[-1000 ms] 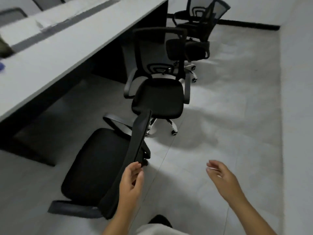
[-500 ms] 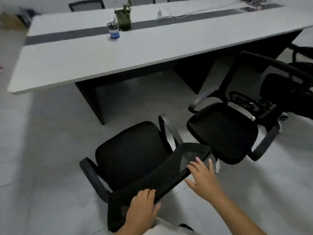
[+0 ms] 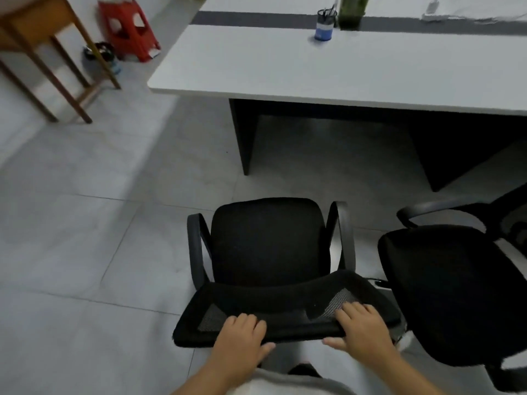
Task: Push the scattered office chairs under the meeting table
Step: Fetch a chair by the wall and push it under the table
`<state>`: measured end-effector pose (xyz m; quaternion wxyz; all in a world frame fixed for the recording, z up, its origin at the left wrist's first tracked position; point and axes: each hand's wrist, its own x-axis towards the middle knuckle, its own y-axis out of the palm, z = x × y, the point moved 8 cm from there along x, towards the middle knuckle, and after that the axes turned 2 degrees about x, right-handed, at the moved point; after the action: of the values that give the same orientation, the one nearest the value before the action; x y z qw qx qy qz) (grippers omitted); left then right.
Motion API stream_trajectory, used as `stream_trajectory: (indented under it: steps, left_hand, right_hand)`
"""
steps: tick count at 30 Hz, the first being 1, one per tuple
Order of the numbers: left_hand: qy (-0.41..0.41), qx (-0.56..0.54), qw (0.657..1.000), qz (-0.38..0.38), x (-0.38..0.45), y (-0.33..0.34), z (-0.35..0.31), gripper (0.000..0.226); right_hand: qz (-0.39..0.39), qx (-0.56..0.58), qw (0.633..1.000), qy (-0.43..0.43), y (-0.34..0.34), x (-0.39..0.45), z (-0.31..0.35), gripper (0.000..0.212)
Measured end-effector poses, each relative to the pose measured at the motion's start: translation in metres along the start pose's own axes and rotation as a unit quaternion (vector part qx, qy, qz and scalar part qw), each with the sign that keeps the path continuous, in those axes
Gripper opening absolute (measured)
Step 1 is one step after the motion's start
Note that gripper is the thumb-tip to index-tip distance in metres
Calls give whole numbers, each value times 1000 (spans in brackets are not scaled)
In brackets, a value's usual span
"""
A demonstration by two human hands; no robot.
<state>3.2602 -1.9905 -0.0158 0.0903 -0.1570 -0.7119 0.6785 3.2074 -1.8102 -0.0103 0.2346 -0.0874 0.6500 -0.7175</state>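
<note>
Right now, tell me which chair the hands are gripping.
The centre chair, facing the table: the left hand and right hand grip its backrest. The other chair stands untouched at right.

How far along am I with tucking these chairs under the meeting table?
Nothing looks tucked in yet. In hand: left hand and right hand grip the backrest of the near chair, facing the meeting table but short of it. Left: push it under, then the second chair beside it.

Dim, flat indoor light | deep shadow under desk | motion blur left of desk, sharper below | wide-angle bending at edges
</note>
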Motion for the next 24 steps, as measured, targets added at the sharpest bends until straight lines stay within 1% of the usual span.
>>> stream_trajectory:
  steps: [1,3,4,6,7,9,12,16,20,21,24]
  left_hand:
    - [-2,11,1000,-13,0,-1,1,45]
    - [1,14,999,-47,1,-4,2,51]
    - [7,17,998,-66,2,-4,3,49]
    - [19,23,995,-97,4,-5,5,46]
    - [23,22,994,-105,5,-4,7,48]
    - [29,22,993,-116,9,-5,16,57]
    - [46,32,992,-112,22,-9,38,63]
    - [86,33,989,-113,51,-17,63,50]
    - [125,42,983,-128,85,-26,81,66]
    - [136,47,981,-129,94,-27,85,66]
    - [171,47,977,-122,121,-28,97,55]
  right_hand:
    - [-25,3,1000,-5,2,-1,-2,74]
    - [-118,-6,993,-15,-2,-5,-4,72]
    - [-157,-8,987,-22,-6,-5,-4,70]
    - [-205,-19,978,-35,-9,-4,-3,62]
    - [-217,-27,975,-35,-10,-4,-1,59]
    - [-226,-32,973,-25,-10,0,3,58]
    - [-217,-27,976,19,-9,10,8,67]
    - [-206,-35,977,54,-15,32,15,58]
    - [-192,-44,977,85,-15,58,8,70]
    - [-191,-48,977,86,-15,65,7,71]
    - [-188,-56,976,94,-19,85,2,75]
